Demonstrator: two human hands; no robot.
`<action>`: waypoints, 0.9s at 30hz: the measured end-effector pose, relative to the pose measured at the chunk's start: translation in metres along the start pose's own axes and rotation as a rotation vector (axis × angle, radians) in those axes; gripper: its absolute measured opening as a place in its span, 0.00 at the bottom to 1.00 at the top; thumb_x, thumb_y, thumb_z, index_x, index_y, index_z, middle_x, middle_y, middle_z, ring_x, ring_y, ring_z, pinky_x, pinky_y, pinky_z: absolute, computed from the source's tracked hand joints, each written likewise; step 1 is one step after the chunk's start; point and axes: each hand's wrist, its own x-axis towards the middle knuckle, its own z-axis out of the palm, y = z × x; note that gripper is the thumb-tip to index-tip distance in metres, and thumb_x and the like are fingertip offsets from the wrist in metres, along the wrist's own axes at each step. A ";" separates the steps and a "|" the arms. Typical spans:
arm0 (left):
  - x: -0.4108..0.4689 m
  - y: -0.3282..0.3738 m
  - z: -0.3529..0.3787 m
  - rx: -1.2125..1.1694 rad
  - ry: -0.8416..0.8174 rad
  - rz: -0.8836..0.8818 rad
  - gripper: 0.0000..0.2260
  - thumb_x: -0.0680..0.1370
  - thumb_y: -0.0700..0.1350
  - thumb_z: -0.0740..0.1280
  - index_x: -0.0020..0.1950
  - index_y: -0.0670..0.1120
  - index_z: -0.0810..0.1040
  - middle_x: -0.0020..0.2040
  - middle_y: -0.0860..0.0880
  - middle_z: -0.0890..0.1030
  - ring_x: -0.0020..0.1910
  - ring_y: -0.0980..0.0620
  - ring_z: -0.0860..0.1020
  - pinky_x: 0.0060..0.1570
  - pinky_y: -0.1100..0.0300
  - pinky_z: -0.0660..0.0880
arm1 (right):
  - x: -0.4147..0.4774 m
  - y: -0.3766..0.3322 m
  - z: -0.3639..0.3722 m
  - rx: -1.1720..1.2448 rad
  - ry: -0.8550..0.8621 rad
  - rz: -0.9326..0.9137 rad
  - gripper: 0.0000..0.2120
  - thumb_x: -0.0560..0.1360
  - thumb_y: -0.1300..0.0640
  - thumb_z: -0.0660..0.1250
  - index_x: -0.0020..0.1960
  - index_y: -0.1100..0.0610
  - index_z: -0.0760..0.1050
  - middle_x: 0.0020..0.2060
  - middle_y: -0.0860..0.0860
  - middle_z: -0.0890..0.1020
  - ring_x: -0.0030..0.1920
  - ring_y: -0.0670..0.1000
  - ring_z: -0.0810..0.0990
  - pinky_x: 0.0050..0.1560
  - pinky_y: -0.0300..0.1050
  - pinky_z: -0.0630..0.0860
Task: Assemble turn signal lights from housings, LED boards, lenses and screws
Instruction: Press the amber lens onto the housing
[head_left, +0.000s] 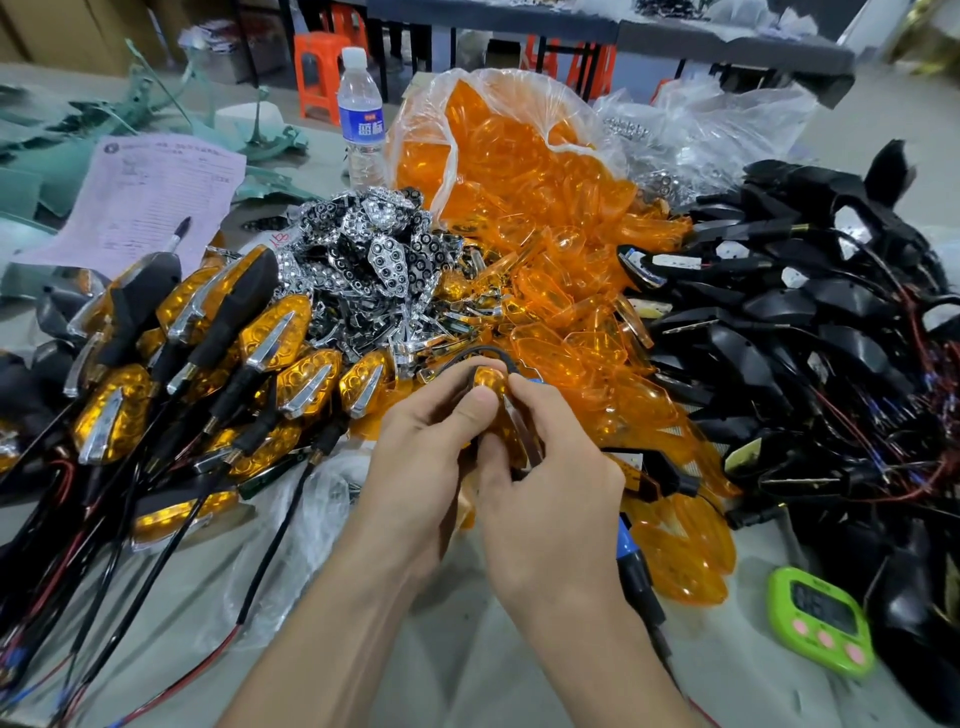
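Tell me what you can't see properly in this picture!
Head view:
- turn signal light: mostly covered by the left hand and right hand gripping it; no screws can be seen.
- green timer: digits blurred.
- pink paper: print too small to read.
- black housings: pile cut off by the right edge.

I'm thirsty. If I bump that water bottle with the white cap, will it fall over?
It probably tips easily: the water bottle stands upright, tall and narrow. Lying down it would likely roll, being round. Its thin clear plastic may dent when squeezed; how full it is, I cannot tell.
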 end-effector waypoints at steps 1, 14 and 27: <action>0.000 0.000 0.000 0.027 0.004 0.017 0.09 0.83 0.38 0.65 0.58 0.45 0.85 0.51 0.42 0.85 0.49 0.47 0.84 0.48 0.57 0.81 | 0.000 0.001 0.000 -0.012 -0.001 -0.005 0.19 0.80 0.54 0.70 0.70 0.44 0.76 0.56 0.37 0.82 0.54 0.43 0.82 0.59 0.45 0.79; 0.010 0.000 -0.005 -0.149 -0.076 0.058 0.12 0.80 0.47 0.67 0.59 0.42 0.81 0.63 0.42 0.84 0.58 0.47 0.85 0.54 0.51 0.84 | 0.023 0.029 -0.016 0.415 -0.306 0.202 0.12 0.73 0.44 0.75 0.54 0.46 0.85 0.46 0.48 0.88 0.48 0.51 0.87 0.54 0.59 0.84; 0.012 0.016 -0.008 -0.022 -0.233 0.062 0.12 0.76 0.49 0.70 0.54 0.45 0.86 0.59 0.41 0.85 0.58 0.43 0.84 0.56 0.49 0.83 | 0.022 0.024 -0.029 0.487 -0.309 -0.010 0.17 0.77 0.59 0.75 0.62 0.43 0.84 0.49 0.45 0.88 0.51 0.45 0.86 0.50 0.38 0.81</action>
